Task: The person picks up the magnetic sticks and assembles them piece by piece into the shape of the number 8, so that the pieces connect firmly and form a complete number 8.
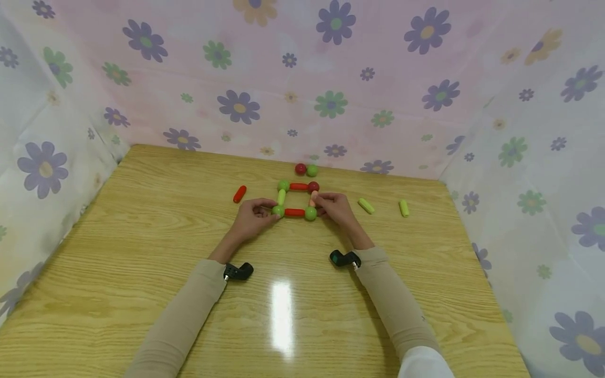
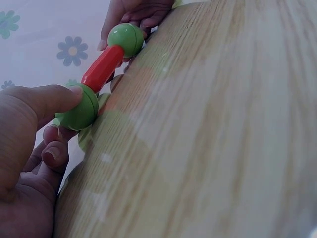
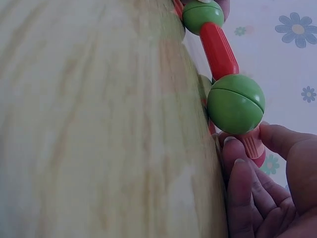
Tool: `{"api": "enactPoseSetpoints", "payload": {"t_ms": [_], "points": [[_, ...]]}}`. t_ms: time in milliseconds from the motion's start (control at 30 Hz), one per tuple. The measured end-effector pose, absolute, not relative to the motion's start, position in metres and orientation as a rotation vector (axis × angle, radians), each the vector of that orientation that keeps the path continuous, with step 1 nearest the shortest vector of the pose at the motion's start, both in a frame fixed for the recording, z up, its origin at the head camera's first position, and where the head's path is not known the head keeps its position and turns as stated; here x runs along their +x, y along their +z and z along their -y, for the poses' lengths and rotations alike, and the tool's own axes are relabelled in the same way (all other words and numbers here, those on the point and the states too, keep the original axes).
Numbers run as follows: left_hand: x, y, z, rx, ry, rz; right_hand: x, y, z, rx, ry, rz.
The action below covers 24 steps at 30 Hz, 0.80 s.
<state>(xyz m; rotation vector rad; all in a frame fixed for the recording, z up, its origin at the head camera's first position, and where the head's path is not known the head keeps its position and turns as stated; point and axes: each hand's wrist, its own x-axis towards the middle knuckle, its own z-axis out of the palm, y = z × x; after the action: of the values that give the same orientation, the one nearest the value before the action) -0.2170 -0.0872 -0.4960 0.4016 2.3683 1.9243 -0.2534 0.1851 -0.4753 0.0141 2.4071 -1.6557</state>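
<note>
A square frame of short rods and balls lies between both hands. Its near side is a red rod [image 1: 295,212] joining two green balls, the near-left ball [image 2: 80,110] and the near-right ball [image 3: 236,103]. My left hand [image 1: 253,216] pinches the near-left ball between thumb and fingers. With thumb and fingers my right hand [image 1: 336,209] pinches the orange rod [image 3: 253,143] on the right side. A yellow-green rod [image 1: 281,197] forms the left side. At the far side, another red rod [image 1: 299,186] links a green ball [image 1: 283,186] and a dark red ball [image 1: 313,187].
Behind the frame sit a loose red ball [image 1: 300,169] and a green ball [image 1: 312,170]. A loose red rod [image 1: 240,193] lies left. Two yellow-green rods, one nearer [image 1: 366,205] and one farther right [image 1: 404,208], lie on the wooden table [image 1: 189,173]. Flowered cloth [image 1: 293,79] hangs around the table.
</note>
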Motion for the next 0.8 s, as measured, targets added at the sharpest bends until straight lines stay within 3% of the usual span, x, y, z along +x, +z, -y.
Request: {"api": "enactPoseSetpoints", "payload": {"t_ms": [800], "points": [[-0.2173,-0.4970,0.0851,0.400,1.955,-2.386,-0.2567,-0.4716,-0.1862,0.058,-1.688,-2.360]]}}
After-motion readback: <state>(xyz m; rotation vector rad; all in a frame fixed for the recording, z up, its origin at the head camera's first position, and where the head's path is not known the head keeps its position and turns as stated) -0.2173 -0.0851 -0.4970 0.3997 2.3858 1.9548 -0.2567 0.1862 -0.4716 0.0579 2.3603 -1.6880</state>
